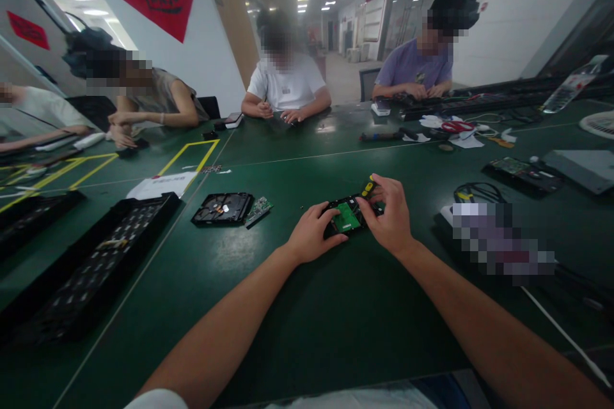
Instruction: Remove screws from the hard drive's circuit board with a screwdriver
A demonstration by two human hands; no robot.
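Observation:
A hard drive (pixel 347 218) with a green circuit board facing up lies on the table in front of me. My left hand (pixel 309 235) grips its left side, thumb along the near edge and fingers over the far side. A small yellow and black screwdriver (pixel 368 187) is pinched in my right hand (pixel 392 214), its handle tilted above the drive's right end. My right thumb and palm hide that end and the screwdriver's tip. To the left sits another black hard drive (pixel 223 209), with a loose circuit board (pixel 259 209) beside it.
Long black trays (pixel 91 262) stand at the left on the green table (pixel 268 307). To the right are a blurred-out device (pixel 503 243), a cable (pixel 480 192), a board-topped unit (pixel 522 176) and a grey box (pixel 582 169). Several people work across the table.

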